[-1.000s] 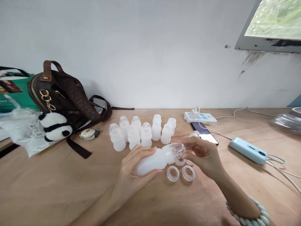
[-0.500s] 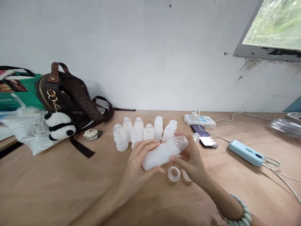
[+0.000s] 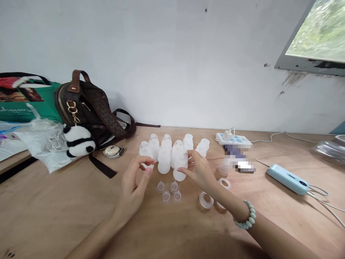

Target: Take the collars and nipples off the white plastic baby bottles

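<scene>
My right hand (image 3: 198, 167) has its thumb and fingers around the side of a frosted white baby bottle (image 3: 180, 160), which is upright at the front right of a bottle group. My left hand (image 3: 137, 178) is empty, thumb and fingers apart, just in front of the left bottle (image 3: 145, 148). Several bottles in the group wear clear domed caps. Two bottles behind my right hand, one a white bottle (image 3: 188, 141), have no cap. Several clear nipples (image 3: 166, 196) lie in front of the group. A ring collar (image 3: 206, 200) lies below my right wrist, with other rings beside it.
On the left are a brown backpack (image 3: 88, 104) with a panda charm (image 3: 79, 141), a plastic bag (image 3: 45, 144) and a computer mouse (image 3: 113, 151). To the right are a power strip (image 3: 242, 140), a partly blurred phone (image 3: 238, 153) and a light-blue device (image 3: 288, 178) with cables.
The bottle, tilted between both hands before, now stands upright at the group's front right. My left hand has let go and moved left. The nipples have come into view.
</scene>
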Motion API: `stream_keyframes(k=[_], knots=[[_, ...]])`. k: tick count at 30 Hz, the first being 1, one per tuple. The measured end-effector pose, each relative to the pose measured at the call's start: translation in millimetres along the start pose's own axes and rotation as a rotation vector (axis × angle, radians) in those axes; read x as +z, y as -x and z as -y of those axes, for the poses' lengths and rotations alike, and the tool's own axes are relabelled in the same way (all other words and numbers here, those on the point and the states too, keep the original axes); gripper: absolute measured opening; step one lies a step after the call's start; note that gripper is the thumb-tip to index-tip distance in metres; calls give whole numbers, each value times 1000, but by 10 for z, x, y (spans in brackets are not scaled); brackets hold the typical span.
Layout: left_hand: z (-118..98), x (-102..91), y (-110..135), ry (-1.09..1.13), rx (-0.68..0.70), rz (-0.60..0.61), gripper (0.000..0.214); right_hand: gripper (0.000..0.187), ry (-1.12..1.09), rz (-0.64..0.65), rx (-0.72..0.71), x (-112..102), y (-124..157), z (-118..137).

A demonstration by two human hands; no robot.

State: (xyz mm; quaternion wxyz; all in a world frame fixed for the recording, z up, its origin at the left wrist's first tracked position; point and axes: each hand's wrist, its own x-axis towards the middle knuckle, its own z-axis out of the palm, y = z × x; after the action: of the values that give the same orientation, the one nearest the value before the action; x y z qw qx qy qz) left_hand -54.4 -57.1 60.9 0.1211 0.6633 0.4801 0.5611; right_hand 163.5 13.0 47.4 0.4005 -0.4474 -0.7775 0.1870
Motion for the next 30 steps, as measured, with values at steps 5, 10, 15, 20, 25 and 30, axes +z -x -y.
stream_keyframes(k=[5, 10, 15, 20, 25, 30], knots=[[90, 5, 12, -86, -114, 311, 13, 39, -11, -46, 35, 129, -140, -55], [256, 100, 90, -157, -144, 522, 24, 39, -20, -63, 51, 162, -182, -47], [349, 138, 132, -167, -169, 582, 28, 26, 37, -92, -41, -168, -78, -7], [402, 124, 106, -153, -139, 594, 16, 10, 329, 268, -223, -666, 195, -15], [172, 116, 60, -84, -109, 460, 17, 32, 501, 535, -299, -715, 514, -185], [-211, 308, -20, 292, -295, 432, 19, 27, 305, 296, -263, -713, 504, -171]])
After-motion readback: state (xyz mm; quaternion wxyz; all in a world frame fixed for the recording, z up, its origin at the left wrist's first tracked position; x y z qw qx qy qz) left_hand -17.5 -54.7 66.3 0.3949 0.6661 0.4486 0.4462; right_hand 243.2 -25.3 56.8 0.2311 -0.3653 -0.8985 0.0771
